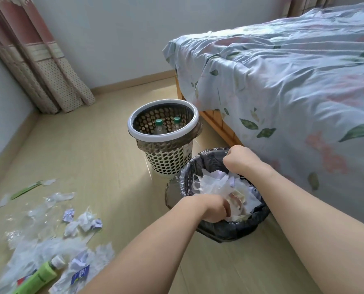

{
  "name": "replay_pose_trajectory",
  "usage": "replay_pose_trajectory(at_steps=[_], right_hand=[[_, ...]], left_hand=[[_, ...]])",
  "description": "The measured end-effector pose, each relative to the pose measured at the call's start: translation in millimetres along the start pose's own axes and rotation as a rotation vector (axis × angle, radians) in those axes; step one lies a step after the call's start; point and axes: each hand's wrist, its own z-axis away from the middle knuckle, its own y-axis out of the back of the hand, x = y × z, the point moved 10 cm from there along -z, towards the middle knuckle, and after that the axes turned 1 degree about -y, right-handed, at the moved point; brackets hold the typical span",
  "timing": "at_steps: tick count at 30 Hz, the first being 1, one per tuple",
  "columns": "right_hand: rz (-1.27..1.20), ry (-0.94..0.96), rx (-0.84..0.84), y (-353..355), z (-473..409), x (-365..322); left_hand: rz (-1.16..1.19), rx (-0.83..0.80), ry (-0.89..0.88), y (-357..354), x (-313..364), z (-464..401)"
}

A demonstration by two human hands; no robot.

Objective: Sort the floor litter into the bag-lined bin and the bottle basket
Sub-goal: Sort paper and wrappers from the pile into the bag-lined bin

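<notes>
Both hands at the bag-lined bin (223,229) beside the bed (293,81). Right hand (239,159) curled at the far rim, grip closed on the edge of the black bag (202,161). Left hand (214,210) at the near rim, fingers bent down into the crumpled white paper (217,187) heaped inside; cannot tell whether that grip pinches any of it or only presses it. Paper lying directly between the two grips, filling the bin almost to its top.

Just beyond the right grip, on the floor (104,149): the perforated bottle basket (168,161) with a white rim, two green-capped bottles (159,125) standing upright inside.

Well to the left of the left grip, and nearer the viewer: loose floor litter (49,234) of clear plastic wrap, crumpled paper balls and torn scraps, with a green tube (38,279) lying at the lower left edge. Patterned curtain (38,66) hanging in the far left corner.
</notes>
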Motion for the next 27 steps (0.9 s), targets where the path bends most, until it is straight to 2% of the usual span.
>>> replay_pose_trajectory(at_steps=[3, 6, 8, 10, 14, 18, 21, 27], right_hand=[[-0.014, 0.055, 0.004, -8, -4, -20], [-0.055, 0.161, 0.051, -21, -10, -53], [-0.079, 0.250, 0.049, -42, -8, -90], [-0.068, 0.336, 0.024, -69, 0, -131], [0.013, 0.537, -0.192, -175, 41, -220], [0.154, 0.677, -0.488, -298, 95, -267], [0.263, 0.748, -0.609, -367, 122, -277], [0.382, 0.824, -0.657, -446, 150, -275]], left_hand=[[0.040, 0.127, -0.051, 23, -1, 14], [0.154, 0.429, -0.066, 67, -31, 51], [0.208, 0.600, 0.016, 86, -81, 85], [0.233, 0.670, 0.144, 89, -136, 117], [0.385, 0.687, 0.485, 44, -272, 187], [0.466, 0.598, 0.733, -41, -373, 252], [0.529, 0.562, 0.813, -99, -411, 280], [0.575, 0.476, 0.859, -178, -445, 280]])
